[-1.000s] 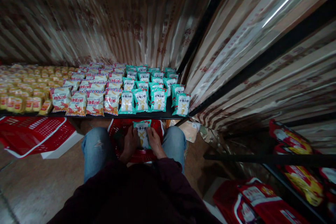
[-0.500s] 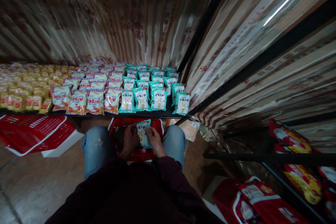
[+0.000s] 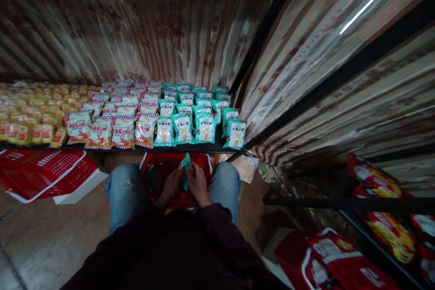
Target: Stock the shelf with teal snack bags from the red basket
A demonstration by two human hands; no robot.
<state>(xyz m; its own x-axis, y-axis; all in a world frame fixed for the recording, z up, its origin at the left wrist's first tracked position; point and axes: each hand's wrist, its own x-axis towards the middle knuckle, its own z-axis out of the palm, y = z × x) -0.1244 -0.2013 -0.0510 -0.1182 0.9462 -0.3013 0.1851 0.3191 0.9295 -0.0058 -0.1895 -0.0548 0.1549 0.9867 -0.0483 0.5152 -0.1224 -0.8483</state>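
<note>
I hold one teal snack packet (image 3: pixel 185 167) over a red basket (image 3: pixel 159 165) that rests between my knees. My left hand (image 3: pixel 171 185) grips its left side and my right hand (image 3: pixel 196 180) its right side. The packet is turned edge-on, so little of its face shows. Just beyond the basket, a low black shelf (image 3: pixel 190 148) carries rows of the same teal packets (image 3: pixel 183 128).
Left of the teal rows lie red-and-white striped packets (image 3: pixel 122 131) and yellow packets (image 3: pixel 30 122). A second red basket (image 3: pixel 41 170) lies on the floor at left. Striped plastic sheeting (image 3: pixel 170 22) hangs behind. Red snack bags (image 3: pixel 380 231) fill shelves at the right.
The packet faced me flat between both hands a second ago. Since then it has been turned on edge and my hands have drawn closer together.
</note>
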